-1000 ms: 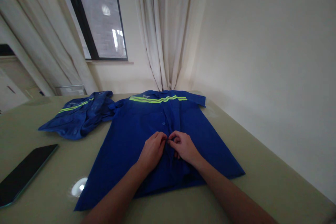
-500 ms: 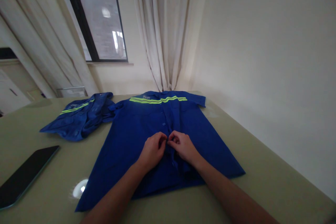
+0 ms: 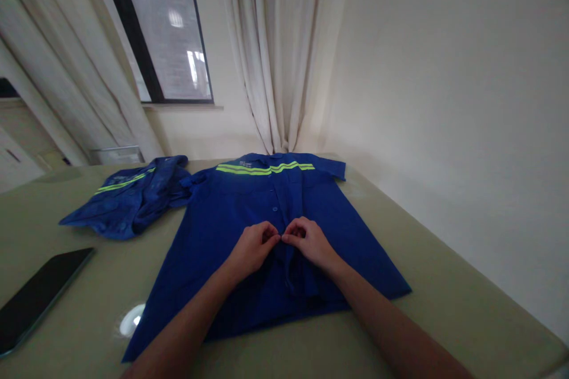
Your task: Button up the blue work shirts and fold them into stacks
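Note:
A dark blue short-sleeved work shirt (image 3: 222, 219) with yellow-green stripes across the chest lies spread out before me, collar at the far end. My left hand (image 3: 255, 244) pinches the cloth at the front opening, thumb against fingertips. Facing it, my right hand (image 3: 309, 241) pinches the edge of the same placket. The fingertips of both hands nearly meet, and the bit of shirt between them is mostly hidden. A button (image 3: 274, 209) shows on the placket just beyond my hands. Below them the front edge is lifted and folded.
A second blue shirt (image 3: 128, 198) with similar stripes lies bunched at the left. Nearer me on that side is a dark flat tablet-like device (image 3: 42, 296). The greenish table (image 3: 444, 260) meets a pale wall (image 3: 466, 100) at the right. Curtains (image 3: 278, 53) hang behind.
Both hands keep their pinch at the placket, with the fingers shifted slightly and my right fingers more arched. The whole view has moved a little, so things sit slightly further left.

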Action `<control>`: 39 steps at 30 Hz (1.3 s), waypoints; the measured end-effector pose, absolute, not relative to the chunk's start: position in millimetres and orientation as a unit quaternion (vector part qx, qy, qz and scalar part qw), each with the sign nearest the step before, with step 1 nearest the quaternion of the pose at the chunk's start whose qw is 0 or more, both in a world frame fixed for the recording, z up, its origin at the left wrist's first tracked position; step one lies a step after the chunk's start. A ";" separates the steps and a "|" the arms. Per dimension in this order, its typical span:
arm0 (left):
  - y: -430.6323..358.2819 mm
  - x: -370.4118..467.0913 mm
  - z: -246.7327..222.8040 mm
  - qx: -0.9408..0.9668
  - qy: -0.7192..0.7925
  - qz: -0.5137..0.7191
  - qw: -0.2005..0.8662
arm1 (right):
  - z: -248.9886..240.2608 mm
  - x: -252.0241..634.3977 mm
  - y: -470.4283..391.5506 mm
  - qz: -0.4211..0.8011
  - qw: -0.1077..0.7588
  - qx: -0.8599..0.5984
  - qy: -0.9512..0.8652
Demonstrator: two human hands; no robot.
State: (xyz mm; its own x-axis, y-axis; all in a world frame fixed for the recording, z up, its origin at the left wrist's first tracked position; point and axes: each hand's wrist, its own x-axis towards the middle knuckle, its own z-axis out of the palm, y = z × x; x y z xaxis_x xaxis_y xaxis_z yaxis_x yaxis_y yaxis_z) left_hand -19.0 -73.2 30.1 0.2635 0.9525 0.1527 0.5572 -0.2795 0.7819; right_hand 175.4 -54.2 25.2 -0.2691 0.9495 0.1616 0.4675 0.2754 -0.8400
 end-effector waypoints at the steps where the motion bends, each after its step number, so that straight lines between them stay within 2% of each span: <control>1: -72.7 -20.2 32.0 0.739 0.515 0.307 0.308 | 23.7 175.1 -53.4 0.354 0.358 -0.491 -0.711; 4: -74.3 -20.3 35.1 0.762 0.521 0.267 0.275 | 18.8 173.0 -51.3 0.402 0.375 -0.490 -0.676; 9: -86.3 -10.2 33.1 0.847 0.490 0.202 0.038 | 18.8 174.6 -49.6 0.521 0.371 -0.491 -0.591; 12: -89.6 -7.9 32.3 0.854 0.485 0.189 -0.003 | 23.5 178.2 -51.1 0.530 0.359 -0.504 -0.580; 19: -80.5 -29.2 58.8 0.811 0.555 0.121 0.143 | 27.5 185.6 -59.0 0.509 0.354 -0.454 -0.640; 24: -93.1 -25.0 82.4 0.823 0.532 0.102 0.169 | 32.8 191.2 -70.6 0.416 0.268 -0.384 -0.780; 28: -103.8 -15.8 78.0 0.825 0.531 0.018 0.192 | 39.0 193.0 -77.8 0.337 0.223 -0.320 -0.857; 36: -109.1 -15.2 87.5 0.823 0.481 -0.025 0.301 | 50.0 198.2 -79.7 0.299 0.183 -0.350 -0.869; 39: -114.1 -4.3 85.7 0.830 0.458 -0.032 0.317 | 53.3 194.4 -80.8 0.264 0.213 -0.369 -0.865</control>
